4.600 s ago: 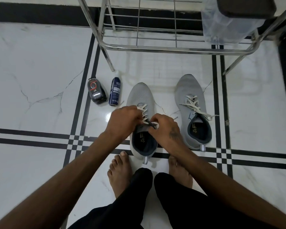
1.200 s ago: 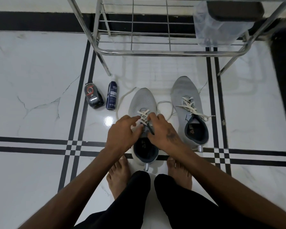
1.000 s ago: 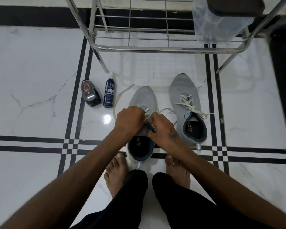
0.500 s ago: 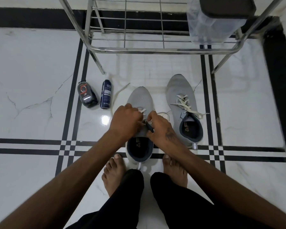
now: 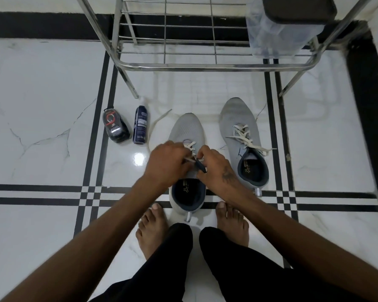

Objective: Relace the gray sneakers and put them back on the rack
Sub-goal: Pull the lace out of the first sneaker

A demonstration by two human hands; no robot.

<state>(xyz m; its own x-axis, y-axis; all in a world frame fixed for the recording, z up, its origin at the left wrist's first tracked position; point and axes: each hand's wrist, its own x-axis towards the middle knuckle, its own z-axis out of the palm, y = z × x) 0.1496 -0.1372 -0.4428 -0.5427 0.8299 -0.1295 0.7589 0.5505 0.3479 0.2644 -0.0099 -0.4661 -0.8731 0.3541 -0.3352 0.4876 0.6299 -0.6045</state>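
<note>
Two gray sneakers stand on the white floor, toes toward the metal rack (image 5: 205, 67). The left sneaker (image 5: 187, 127) sits between my feet, partly laced. My left hand (image 5: 167, 165) pinches its white lace (image 5: 189, 147) over the eyelets. My right hand (image 5: 215, 168) pinches the lace's other side beside the dark tongue. A loose lace end trails on the floor left of the toe. The right sneaker (image 5: 238, 118) stands apart to the right with its lace (image 5: 247, 138) loosely threaded.
A dark shoe brush pack (image 5: 115, 126) and a navy spray can (image 5: 141, 125) lie left of the sneakers. A clear bag with a dark item (image 5: 277, 29) sits on the rack's right side. My bare feet (image 5: 152, 232) stand just behind the left sneaker.
Both hands stay on the left sneaker's lace, shifting slightly up the eyelets. The loose loop right of the sneaker has been drawn in. The view has drifted a little.
</note>
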